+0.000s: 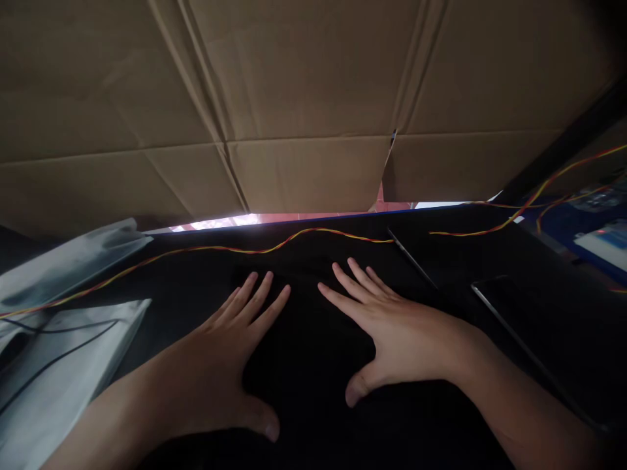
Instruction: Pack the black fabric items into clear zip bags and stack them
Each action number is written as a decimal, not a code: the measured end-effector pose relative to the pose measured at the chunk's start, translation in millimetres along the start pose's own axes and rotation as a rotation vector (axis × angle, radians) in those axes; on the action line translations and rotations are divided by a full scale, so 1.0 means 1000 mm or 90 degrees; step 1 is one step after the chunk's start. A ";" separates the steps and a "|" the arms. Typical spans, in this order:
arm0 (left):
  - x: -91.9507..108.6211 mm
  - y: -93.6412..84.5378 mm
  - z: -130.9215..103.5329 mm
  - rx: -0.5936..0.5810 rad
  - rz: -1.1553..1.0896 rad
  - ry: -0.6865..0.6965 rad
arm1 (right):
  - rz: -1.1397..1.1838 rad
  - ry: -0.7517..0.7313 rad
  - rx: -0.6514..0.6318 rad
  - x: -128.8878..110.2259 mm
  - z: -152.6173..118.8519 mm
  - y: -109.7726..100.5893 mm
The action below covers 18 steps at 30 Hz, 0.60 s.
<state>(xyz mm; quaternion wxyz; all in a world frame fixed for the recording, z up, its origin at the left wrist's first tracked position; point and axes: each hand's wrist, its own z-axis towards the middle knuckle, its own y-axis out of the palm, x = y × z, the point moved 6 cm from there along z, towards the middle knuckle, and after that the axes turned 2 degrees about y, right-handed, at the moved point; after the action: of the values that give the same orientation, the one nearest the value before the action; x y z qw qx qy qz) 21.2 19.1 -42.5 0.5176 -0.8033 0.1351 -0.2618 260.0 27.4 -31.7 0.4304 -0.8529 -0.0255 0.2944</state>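
Note:
My left hand (220,359) is spread over a black surface (313,418), palm down, with nothing in its fingers. Opposite it, my right hand (392,333) also has its fingers and thumb apart and holds nothing. Whether the palms touch the surface or hover just above it, I cannot tell. Beyond the fingertips a twisted red and yellow wire (259,252) runs across. Just right of my right hand lies a thin dark flat object (416,258), and farther right a larger dark slab (529,326) with a light edge, perhaps a phone or tablet.
A tall cardboard sheet (313,98) stands behind the surface, with a bright gap under it. At left are translucent plastic bags (73,261) and a thin black cable (59,359). To the right, more wire leads to a white device (607,245) with a red light.

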 end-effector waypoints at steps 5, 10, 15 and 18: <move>0.022 0.001 0.001 0.041 -0.013 0.080 | 0.001 -0.111 0.082 -0.023 0.002 0.008; 0.030 0.016 0.003 0.038 0.014 0.096 | -0.015 -0.067 -0.024 -0.024 0.003 0.027; 0.029 0.008 0.001 0.059 0.030 0.142 | 0.008 -0.056 -0.034 -0.018 -0.006 0.016; 0.019 -0.008 0.005 0.166 0.063 0.132 | 0.032 -0.068 0.147 -0.013 -0.003 -0.008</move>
<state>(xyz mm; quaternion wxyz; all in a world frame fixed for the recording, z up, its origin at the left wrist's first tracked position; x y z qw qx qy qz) 39.2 17.2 -31.6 0.6131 -0.6902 0.1925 -0.3328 252.2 26.3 -18.4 0.5161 -0.7813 0.0071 0.3510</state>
